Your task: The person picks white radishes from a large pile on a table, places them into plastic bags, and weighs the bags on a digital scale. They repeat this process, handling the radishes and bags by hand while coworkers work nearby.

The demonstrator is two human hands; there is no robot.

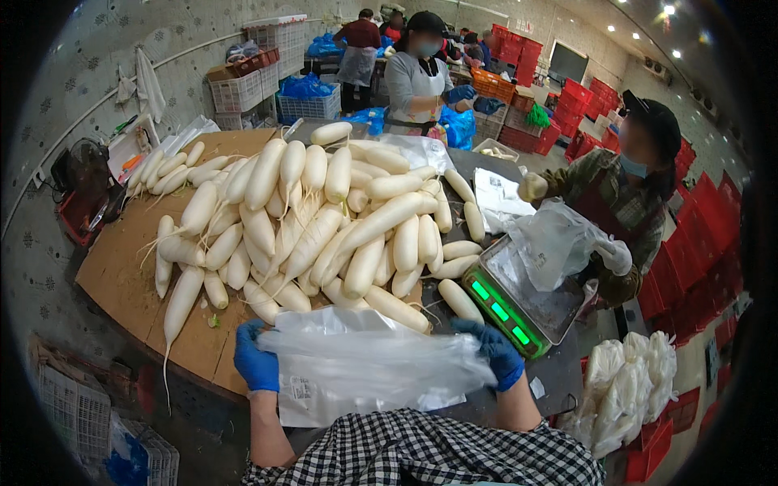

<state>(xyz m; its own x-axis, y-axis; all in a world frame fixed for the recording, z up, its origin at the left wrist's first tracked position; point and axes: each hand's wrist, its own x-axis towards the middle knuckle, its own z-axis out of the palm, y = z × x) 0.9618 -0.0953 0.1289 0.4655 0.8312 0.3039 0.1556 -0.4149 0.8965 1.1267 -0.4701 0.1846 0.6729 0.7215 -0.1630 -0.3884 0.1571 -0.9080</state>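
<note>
My left hand [256, 357], in a blue glove, grips one end of a clear plastic bag [377, 349]. At the other end my right hand [495, 352], gloved alike, pinches the plastic, so the bag stretches between them, blurred. Under it, at the table's front edge, lie flat plastic bags [298, 404] bearing printed writing. Just beyond my hands rises a large heap of white daikon radishes [316, 237], many with thin roots attached. One daikon [460, 300] lies close to my right hand. To the right of that hand stands a digital scale [523, 291] with a lit green display.
Cardboard [134, 285] covers the table's left part. Across the scale, a co-worker [626, 182] handles a plastic bag [550, 243]; another person [419, 85] stands behind the table. Bagged daikon [632, 383] is stacked at lower right, near red crates [687, 261]. White crates [73, 401] stand lower left.
</note>
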